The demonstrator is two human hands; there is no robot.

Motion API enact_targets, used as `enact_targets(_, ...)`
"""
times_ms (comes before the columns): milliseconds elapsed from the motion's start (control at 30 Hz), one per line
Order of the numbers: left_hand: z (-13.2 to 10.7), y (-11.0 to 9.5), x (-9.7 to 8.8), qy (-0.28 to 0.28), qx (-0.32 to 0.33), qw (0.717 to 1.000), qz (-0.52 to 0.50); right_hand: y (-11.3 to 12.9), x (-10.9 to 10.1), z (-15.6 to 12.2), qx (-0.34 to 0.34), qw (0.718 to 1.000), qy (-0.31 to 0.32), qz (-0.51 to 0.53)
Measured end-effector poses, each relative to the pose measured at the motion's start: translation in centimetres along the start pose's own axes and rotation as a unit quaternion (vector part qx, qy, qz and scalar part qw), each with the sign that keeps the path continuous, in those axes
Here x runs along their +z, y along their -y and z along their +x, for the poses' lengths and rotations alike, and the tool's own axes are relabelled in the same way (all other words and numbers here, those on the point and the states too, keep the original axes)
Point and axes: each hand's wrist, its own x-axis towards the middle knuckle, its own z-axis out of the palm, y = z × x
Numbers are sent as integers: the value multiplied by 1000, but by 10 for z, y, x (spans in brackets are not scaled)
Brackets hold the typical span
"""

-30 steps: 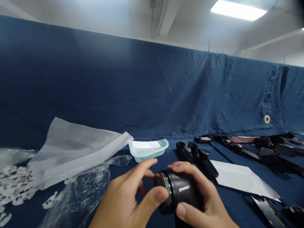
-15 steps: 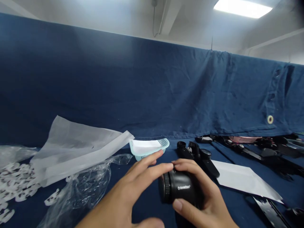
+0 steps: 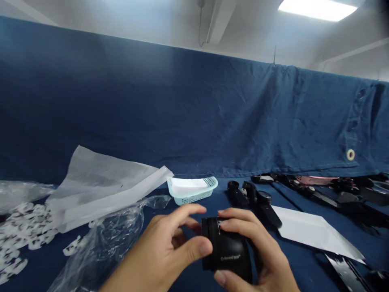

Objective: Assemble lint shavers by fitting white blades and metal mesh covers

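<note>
A black cylindrical optical piece (image 3: 226, 249) with white lettering on its side sits low in the middle of the view, held in both hands. My right hand (image 3: 258, 253) wraps round its body from the right, fingers over the top and thumb underneath. My left hand (image 3: 165, 251) pinches the ringed left end between thumb and forefinger. Both hands hover just above the blue cloth of the table (image 3: 194, 280).
A pale teal basket (image 3: 192, 189) stands just beyond the hands. Crumpled clear plastic (image 3: 103, 243), a white bag (image 3: 103, 188) and several white flat pieces (image 3: 21, 235) lie left. Black mounts (image 3: 255, 200), a white sheet (image 3: 313, 233) and dark metal parts (image 3: 334, 190) lie right. A blue curtain (image 3: 194, 109) closes the back.
My left hand, which lay stretched over the piece half a second ago, has closed again on its ringed end. The piece has turned, so its lettering now faces lower.
</note>
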Motion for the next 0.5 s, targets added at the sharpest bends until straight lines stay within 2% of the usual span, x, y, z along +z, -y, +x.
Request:
enact_targets(100,-3,-2,-2,15,17,999,49,-1,0,0,15,1000,-2,-8)
enact_targets(167,-4,-3,-2,22,5,1000,21,-3,1,-1,21,1000,0,-8)
enact_targets(267,-3,-2,1,41,-32,997,-57,-8,4,-3,-9,1000,7,5)
enact_targets(400,-1,2,6,23,-26,999,-28,-13,7,-8,-12,1000,-10,9)
enact_targets(500,1,0,8,23,-40,995,-89,-13,7,-9,-3,1000,-9,1)
